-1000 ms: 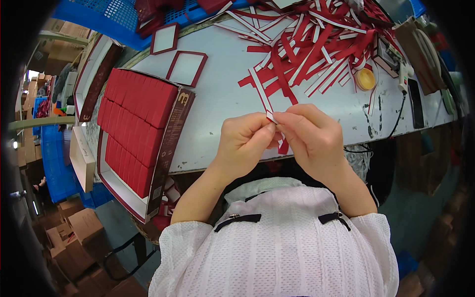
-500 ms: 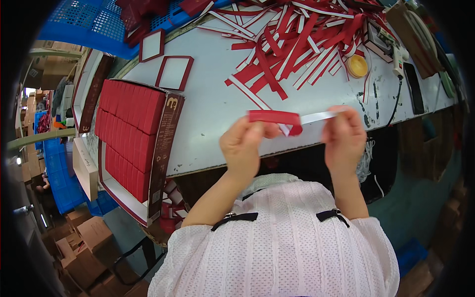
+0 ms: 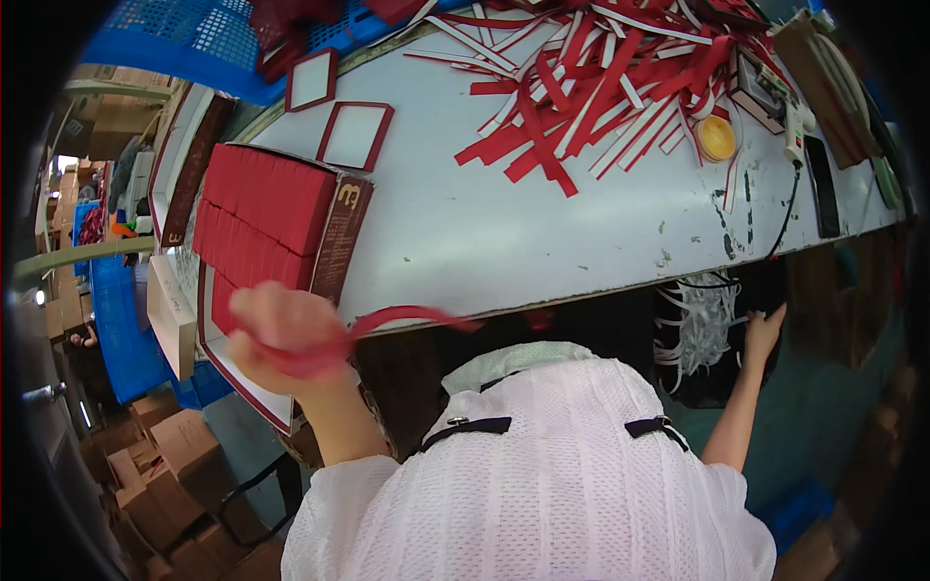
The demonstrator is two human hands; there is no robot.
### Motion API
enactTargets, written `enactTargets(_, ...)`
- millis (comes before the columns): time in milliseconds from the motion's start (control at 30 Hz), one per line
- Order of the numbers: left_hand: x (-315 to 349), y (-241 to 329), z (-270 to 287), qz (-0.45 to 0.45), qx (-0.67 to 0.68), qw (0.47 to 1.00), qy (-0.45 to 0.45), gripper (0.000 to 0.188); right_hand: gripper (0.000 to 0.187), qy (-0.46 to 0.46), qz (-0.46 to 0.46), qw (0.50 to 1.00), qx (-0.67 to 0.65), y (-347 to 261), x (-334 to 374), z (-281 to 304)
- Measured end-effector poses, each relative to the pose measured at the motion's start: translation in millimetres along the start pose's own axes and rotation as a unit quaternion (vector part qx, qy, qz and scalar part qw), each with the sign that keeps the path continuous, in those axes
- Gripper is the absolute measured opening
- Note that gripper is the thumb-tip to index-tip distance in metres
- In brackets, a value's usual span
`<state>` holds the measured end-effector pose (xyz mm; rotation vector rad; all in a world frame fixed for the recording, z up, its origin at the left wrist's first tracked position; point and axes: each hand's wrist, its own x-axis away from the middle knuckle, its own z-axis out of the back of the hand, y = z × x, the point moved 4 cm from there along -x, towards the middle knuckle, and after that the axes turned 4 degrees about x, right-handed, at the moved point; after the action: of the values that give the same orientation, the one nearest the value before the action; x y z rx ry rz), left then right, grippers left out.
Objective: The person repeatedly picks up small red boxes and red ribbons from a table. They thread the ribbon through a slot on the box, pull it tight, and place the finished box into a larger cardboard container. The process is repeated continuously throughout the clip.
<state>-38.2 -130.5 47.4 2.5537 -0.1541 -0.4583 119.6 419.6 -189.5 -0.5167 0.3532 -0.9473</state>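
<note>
My left hand (image 3: pixel 281 339), blurred by motion, is closed round a red strip (image 3: pixel 407 315) beside the near edge of the carton on the left. One end of the strip curls off to the right, over the table's front edge. Inside that carton (image 3: pixel 339 232) stand rows of small red boxes (image 3: pixel 257 208). Low on the right, below the table edge, my right hand (image 3: pixel 763 334) has its fingers apart with nothing visible in them. Beside it a dark container (image 3: pixel 722 387) holds a heap of white backing strips (image 3: pixel 702 324).
A pile of red and white strips (image 3: pixel 581 97) covers the table's (image 3: pixel 465 232) far side. A yellow round tub (image 3: pixel 715 138), a dark phone-like slab (image 3: pixel 821 184) and a cable lie at the right. Two shallow red-edged trays (image 3: pixel 356 136) lie near a blue crate (image 3: pixel 184 48).
My hands have parted from in front of me. The left carried the red strip left to the carton; the right moved down right, and the white backing it held is no longer in it.
</note>
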Motion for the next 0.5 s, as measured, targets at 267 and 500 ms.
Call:
enactTargets(267, -18.6, -110.3, -69.0, 0.136, -0.39, 0.882, -0.225, 0.017, 0.023, -0.081, 0.615, 0.766, -0.168, -335.8, 167.6, 74.6)
enactTargets(500, -63.8, -100.6, 33.4, -0.111, -0.711, 0.693, -0.046, 0.045, 0.007, -0.251, 0.356, 0.766, -0.472, -309.2, 132.4, 83.6)
